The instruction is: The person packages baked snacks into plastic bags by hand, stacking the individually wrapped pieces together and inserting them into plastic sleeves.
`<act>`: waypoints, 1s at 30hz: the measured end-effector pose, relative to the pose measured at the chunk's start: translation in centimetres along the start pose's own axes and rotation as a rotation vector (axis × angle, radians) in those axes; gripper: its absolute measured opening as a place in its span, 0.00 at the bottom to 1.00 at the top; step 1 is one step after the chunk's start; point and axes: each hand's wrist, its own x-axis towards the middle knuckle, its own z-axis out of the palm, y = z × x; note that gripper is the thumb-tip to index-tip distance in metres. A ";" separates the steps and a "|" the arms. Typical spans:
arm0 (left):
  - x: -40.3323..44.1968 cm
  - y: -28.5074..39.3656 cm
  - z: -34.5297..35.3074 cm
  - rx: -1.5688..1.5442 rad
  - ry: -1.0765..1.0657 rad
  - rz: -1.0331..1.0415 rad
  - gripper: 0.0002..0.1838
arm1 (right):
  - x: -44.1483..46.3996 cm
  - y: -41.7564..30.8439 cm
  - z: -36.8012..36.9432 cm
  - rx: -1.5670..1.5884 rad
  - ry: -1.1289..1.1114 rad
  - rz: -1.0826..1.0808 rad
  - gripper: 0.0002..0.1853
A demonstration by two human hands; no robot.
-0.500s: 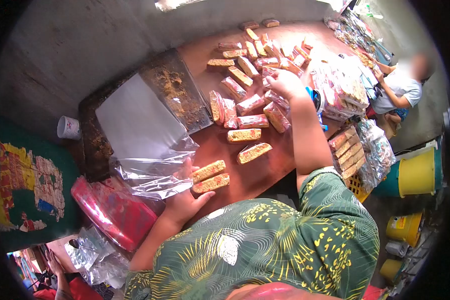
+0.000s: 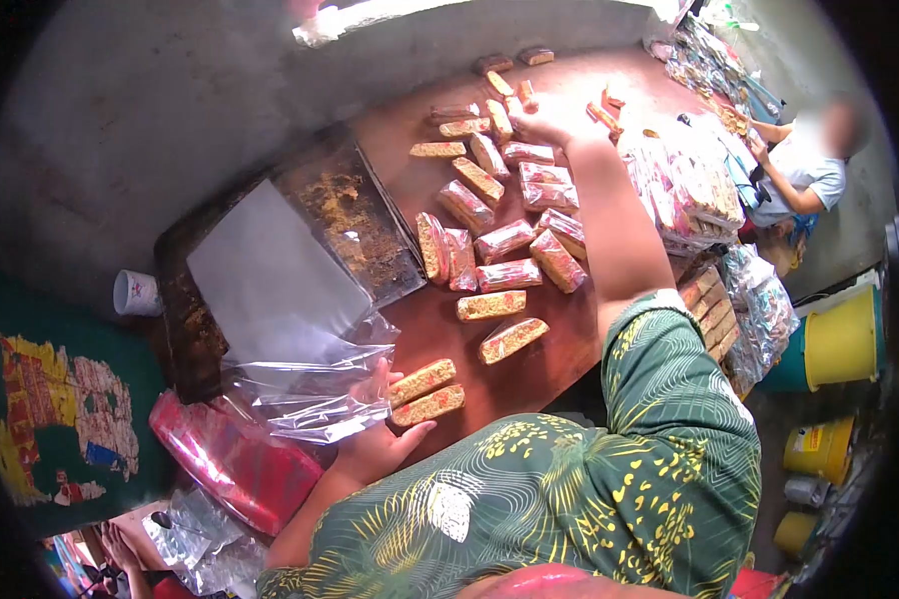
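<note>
My left hand (image 2: 375,444) is at the table's near edge, thumb along one side and fingers at the other side of two bars (image 2: 428,391), yellowish with red bits, lying side by side. Part of a clear plastic bag (image 2: 315,394) drapes over its fingers. My right hand (image 2: 554,125) is stretched far across the table, palm down among the wrapped bars (image 2: 526,153); glare washes out its fingers, so whether they grip anything is unclear. More wrapped bars (image 2: 469,205) lie scattered between my hands.
A dark, stained tray (image 2: 360,225) with a white sheet (image 2: 275,255) lies left. Stacked packs (image 2: 684,185) stand right, beyond my right arm, near another person (image 2: 799,180). A white cup (image 2: 137,294), red plastic-covered bundle (image 2: 235,459) and yellow bucket (image 2: 839,339) are at the sides.
My right hand has moved farther across the table, away from me and slightly left. My left hand stays by the two bars. The whole view has shifted a little downward.
</note>
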 end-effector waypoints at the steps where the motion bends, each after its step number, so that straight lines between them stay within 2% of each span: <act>1: 0.0 0.0 0.0 0.014 0.005 0.015 0.64 | 1.3 0.8 0.4 0.037 0.114 0.043 0.32; 2: 0.0 0.1 -0.1 0.001 -0.001 0.011 0.64 | 2.6 1.8 0.8 -0.044 0.250 0.055 0.32; 5: -0.1 -0.3 0.0 -0.010 -0.008 0.012 0.64 | 4.6 3.7 1.9 -0.057 0.272 -0.031 0.33; 8: 0.0 0.0 0.1 0.018 -0.007 0.001 0.63 | 5.7 4.2 1.9 -0.014 -0.085 0.052 0.35; 10: 0.1 0.1 0.0 0.051 -0.001 0.008 0.64 | 5.4 2.7 -3.0 0.103 -0.319 0.183 0.39; 12: -0.1 0.3 -0.1 0.059 -0.002 -0.011 0.64 | 7.9 4.3 -4.0 0.467 -0.534 0.153 0.38; 14: -0.3 0.1 0.0 0.115 -0.003 0.008 0.63 | 6.0 3.0 -6.6 0.321 -0.193 0.259 0.36; 16: 0.0 0.5 -0.4 0.193 -0.014 0.038 0.62 | 8.1 6.3 -5.8 0.209 0.039 0.292 0.35; 19: -1.5 -0.6 0.2 0.237 -0.006 0.038 0.59 | 10.6 12.1 -4.1 0.246 0.051 0.400 0.34; 24: -1.2 -0.2 0.3 0.413 -0.029 0.045 0.58 | 12.6 17.6 -3.8 0.416 -0.122 0.667 0.34; 30: -0.7 -0.1 0.6 0.410 -0.065 0.010 0.57 | 18.4 22.0 -5.1 0.147 0.061 0.471 0.32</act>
